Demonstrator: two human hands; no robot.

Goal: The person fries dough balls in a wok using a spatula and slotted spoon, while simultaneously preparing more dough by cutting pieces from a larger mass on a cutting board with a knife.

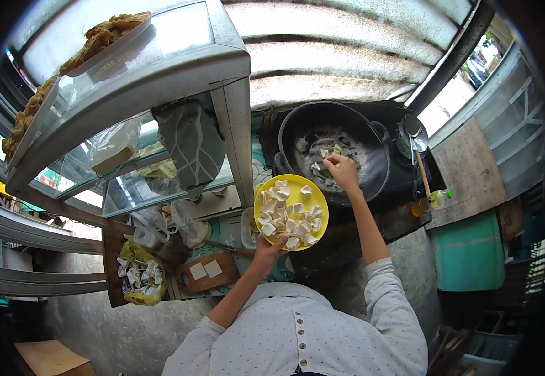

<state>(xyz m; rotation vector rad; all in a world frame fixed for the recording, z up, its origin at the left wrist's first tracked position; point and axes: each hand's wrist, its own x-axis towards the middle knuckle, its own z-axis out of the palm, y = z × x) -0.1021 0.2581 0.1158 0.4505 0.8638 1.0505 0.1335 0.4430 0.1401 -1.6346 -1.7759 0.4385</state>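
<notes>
My left hand (270,250) grips the near rim of a yellow plate (321,199). Folded white dumplings (282,210), several of them, are spread over the plate. Over a large black wok (373,164), to the plate's upper right, is my right hand (343,172). Its fingers are pinched together low above the oil; whatever is between them is too small to make out. A few pale dumplings (332,151) lie in the cloudy, bubbling oil close to my right fingertips.
Right of the wok are a wire skimmer (403,147) and a green-capped bottle (439,199). A glass display case (232,113) rises at left, fried food (106,37) on top. Square wrappers (205,270) lie on a cutting board (222,277) beside a yellow bag (136,250).
</notes>
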